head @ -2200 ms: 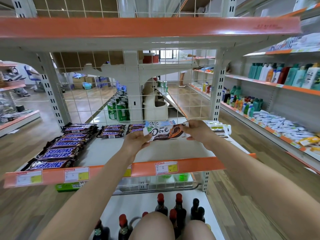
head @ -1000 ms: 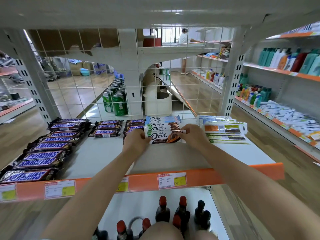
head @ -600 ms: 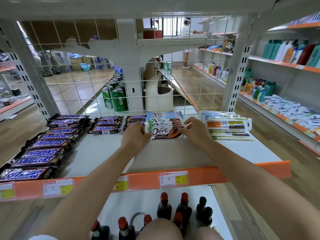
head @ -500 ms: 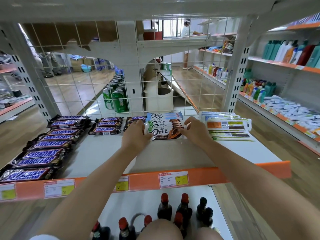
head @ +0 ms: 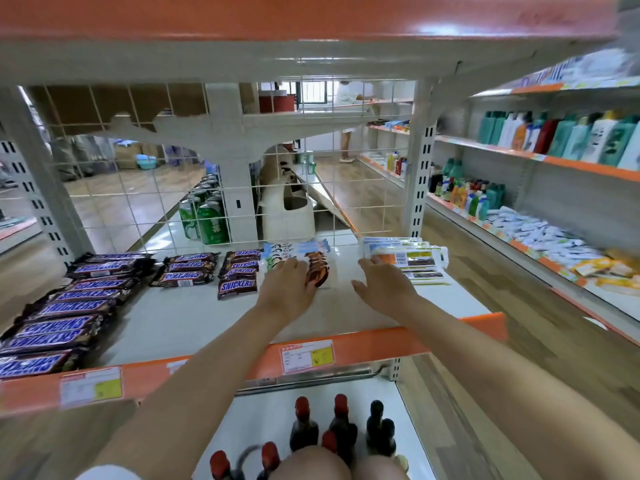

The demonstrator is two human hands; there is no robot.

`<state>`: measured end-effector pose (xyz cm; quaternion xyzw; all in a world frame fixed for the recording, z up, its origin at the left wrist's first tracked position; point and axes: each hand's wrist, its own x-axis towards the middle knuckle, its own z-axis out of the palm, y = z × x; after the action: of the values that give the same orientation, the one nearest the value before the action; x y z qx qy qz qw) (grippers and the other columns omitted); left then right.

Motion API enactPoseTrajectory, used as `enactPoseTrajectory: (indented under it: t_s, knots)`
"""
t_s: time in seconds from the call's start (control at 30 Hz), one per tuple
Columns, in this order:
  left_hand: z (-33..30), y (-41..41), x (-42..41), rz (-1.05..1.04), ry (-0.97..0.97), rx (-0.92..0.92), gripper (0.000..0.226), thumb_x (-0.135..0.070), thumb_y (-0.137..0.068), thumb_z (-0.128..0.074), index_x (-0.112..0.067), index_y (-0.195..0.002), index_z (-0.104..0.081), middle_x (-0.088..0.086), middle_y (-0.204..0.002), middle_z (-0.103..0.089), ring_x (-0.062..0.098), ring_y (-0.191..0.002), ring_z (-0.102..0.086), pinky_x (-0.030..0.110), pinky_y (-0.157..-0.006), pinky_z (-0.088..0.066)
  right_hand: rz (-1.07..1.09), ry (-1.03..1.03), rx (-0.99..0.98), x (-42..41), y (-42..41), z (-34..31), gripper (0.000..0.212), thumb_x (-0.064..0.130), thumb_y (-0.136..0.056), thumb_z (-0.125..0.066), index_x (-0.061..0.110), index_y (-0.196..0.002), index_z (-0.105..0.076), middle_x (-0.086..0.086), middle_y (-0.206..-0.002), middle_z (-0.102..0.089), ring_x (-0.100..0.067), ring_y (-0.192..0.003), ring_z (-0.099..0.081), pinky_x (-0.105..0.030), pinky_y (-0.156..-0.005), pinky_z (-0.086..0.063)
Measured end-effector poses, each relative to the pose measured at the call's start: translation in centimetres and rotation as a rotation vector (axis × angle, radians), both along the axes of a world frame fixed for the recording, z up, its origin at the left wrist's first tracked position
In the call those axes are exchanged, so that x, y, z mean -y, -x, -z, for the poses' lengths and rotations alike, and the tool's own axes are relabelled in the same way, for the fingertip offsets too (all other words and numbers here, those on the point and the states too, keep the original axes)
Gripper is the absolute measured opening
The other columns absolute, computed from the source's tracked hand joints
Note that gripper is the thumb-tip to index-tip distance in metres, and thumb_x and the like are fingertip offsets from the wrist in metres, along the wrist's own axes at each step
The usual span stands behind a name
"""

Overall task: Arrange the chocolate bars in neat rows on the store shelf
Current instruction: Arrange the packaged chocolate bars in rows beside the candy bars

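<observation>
A row of Dove chocolate bars point(head: 317, 265) lies at the back middle of the white shelf point(head: 180, 320). My left hand point(head: 287, 287) rests flat on the front Dove bar, fingers straight. My right hand point(head: 382, 287) hovers open just right of that row, its fingertips near a stack of white and blue wrapped bars point(head: 408, 258). Snickers bars fill rows to the left: a short row point(head: 239, 271), another point(head: 187, 270), and a long row point(head: 65, 313) running to the front edge.
A wire grid point(head: 138, 188) closes the shelf's back, with green cans point(head: 207, 220) behind it. The orange price rail point(head: 363, 348) marks the front edge. Dark bottles point(head: 332, 431) stand on the lower shelf. Another aisle of bottles point(head: 561, 136) runs on the right.
Both hands set the Dove bar down on the row and let go. My left hand now lies flat on it and my right hand has drawn off to the right.
</observation>
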<state>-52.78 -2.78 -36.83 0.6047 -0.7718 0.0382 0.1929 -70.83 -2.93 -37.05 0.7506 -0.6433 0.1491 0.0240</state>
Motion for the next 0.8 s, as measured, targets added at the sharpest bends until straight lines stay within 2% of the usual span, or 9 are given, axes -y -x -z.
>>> enactPoseTrajectory:
  t_s: [0.2, 0.33, 0.5, 0.63, 0.8]
  knots:
    - [-0.4, 4.1, -1.7, 0.052, -0.043, 0.028, 0.035, -0.029, -0.094, -0.043, -0.006, -0.120, -0.049, 0.009, -0.127, -0.048, 0.025, -0.118, -0.045, 0.034, -0.091, -0.040, 0.058, -0.001, -0.047, -1.8, 3.6, -0.4, 0.050, 0.033, -0.095, -0.045, 0.009, -0.138, -0.037, -0.011, -0.137, -0.046, -0.030, -0.122, -0.049, -0.035, -0.095, -0.042]
    - [-0.2, 6.0, -1.7, 0.076, -0.053, 0.098, 0.041, -0.035, -0.094, -0.043, -0.007, -0.125, -0.045, 0.009, -0.133, -0.046, 0.025, -0.123, -0.042, 0.036, -0.098, -0.037, 0.101, 0.012, -0.043, -2.8, 6.1, -0.6, 0.047, 0.032, -0.094, -0.047, 0.010, -0.136, -0.041, -0.007, -0.137, -0.048, -0.028, -0.120, -0.050, -0.034, -0.090, -0.045]
    - [-0.1, 8.0, -1.8, 0.108, -0.051, 0.092, 0.039, -0.033, -0.094, -0.043, -0.007, -0.123, -0.046, 0.008, -0.131, -0.047, 0.024, -0.122, -0.042, 0.033, -0.094, -0.037, 0.113, 0.030, -0.042, -3.1, 8.9, -0.6, 0.042, 0.033, -0.092, -0.049, 0.015, -0.130, -0.047, -0.005, -0.130, -0.052, -0.029, -0.113, -0.054, -0.036, -0.083, -0.046]
    - [0.5, 8.9, -1.3, 0.157, -0.068, 0.062, 0.040, -0.031, -0.093, -0.045, -0.005, -0.124, -0.047, 0.009, -0.129, -0.049, 0.024, -0.121, -0.043, 0.032, -0.095, -0.038, 0.136, 0.023, -0.087, -2.9, 10.3, -0.2, 0.033, 0.031, -0.093, -0.049, 0.010, -0.117, -0.049, -0.009, -0.120, -0.055, -0.031, -0.107, -0.054, -0.036, -0.080, -0.042]
    - [0.6, 9.4, -0.3, 0.164, -0.074, 0.015, 0.036, -0.029, -0.094, -0.045, -0.006, -0.121, -0.047, 0.008, -0.125, -0.049, 0.022, -0.119, -0.044, 0.031, -0.093, -0.039, 0.131, 0.026, -0.101, -1.7, 11.1, 0.3, 0.034, 0.029, -0.092, -0.050, 0.010, -0.120, -0.049, -0.007, -0.122, -0.054, -0.029, -0.108, -0.054, -0.034, -0.082, -0.042]
